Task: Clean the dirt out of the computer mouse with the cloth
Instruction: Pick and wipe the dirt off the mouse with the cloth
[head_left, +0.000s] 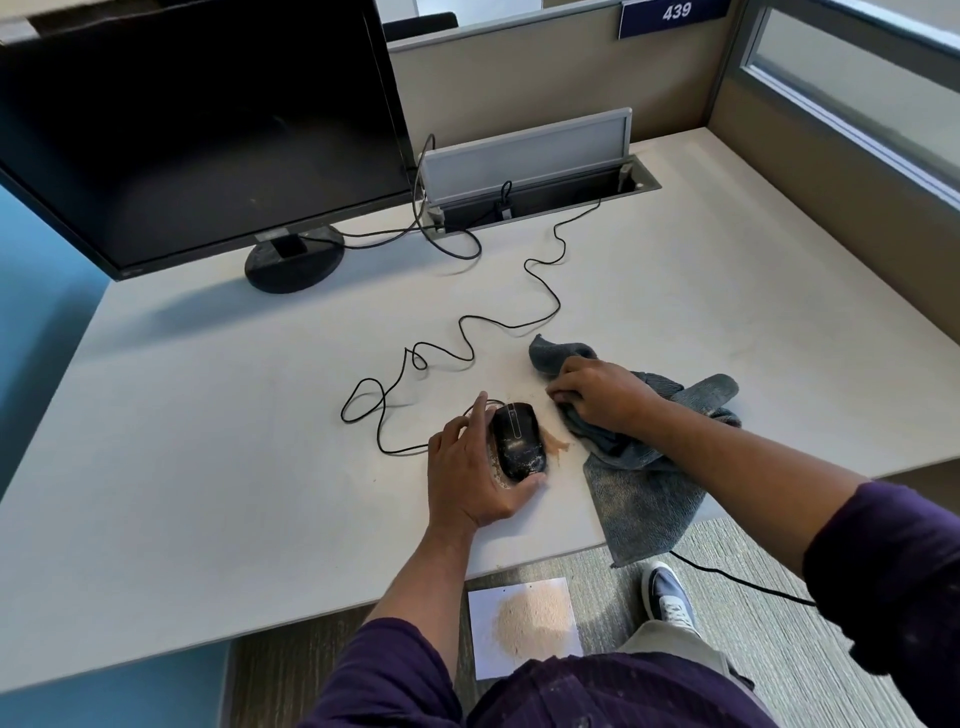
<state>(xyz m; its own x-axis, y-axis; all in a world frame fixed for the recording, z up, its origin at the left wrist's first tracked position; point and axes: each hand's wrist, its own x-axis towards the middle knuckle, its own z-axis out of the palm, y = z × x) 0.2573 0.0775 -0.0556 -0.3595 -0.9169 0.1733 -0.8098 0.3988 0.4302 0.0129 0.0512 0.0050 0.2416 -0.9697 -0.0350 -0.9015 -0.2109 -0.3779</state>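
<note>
Left hand (470, 467) cupping dusty mouse (518, 441), right hand (602, 397) gripping cloth (639, 483) (fingertips hidden)

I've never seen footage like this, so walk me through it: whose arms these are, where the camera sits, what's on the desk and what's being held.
No machine here: a person wears a camera on the head, looking down at their own arms. One picture only. The left hand holds a black mouse on the white desk; pale dirt speckles the mouse and the desk beside it. The right hand grips a grey cloth, which lies on the desk and hangs over its edge. The mouse's cable snakes back toward a monitor. On the floor lies a paper with a heap of powder.
</note>
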